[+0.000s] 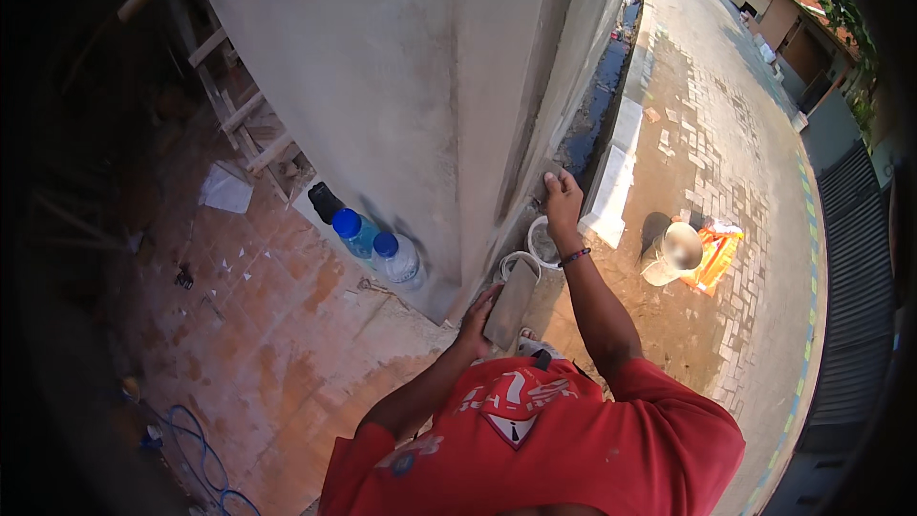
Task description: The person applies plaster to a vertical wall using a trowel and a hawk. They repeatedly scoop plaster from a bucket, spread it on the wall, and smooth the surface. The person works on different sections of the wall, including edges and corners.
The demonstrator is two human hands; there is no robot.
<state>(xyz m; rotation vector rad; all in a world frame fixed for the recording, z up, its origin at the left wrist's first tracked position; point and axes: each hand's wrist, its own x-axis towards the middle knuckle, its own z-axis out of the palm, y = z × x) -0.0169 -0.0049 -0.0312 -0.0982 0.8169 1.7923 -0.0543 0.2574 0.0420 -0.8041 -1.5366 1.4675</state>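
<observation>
My right hand [564,196] is at the grey plastered column [401,86], its fingers closed on what looks like a small grey flat piece [552,170] against the narrow vertical edge. My left hand [478,320] grips a grey rectangular board [514,296] in front of my body. Beside and behind the board stand a white bucket [530,263] and a second white bucket [543,241] with grey material inside. At the column's foot, to my left, are two plastic bottles with blue caps [401,266] and a black item [325,201].
A water-filled drain [597,105] with a pale kerb [621,158] runs along the right. On the paving sit a pale bucket [671,253] and orange sack [716,263]. Wooden pieces [267,153] lie at the upper left, a blue hose [196,454] on the lower-left tiles.
</observation>
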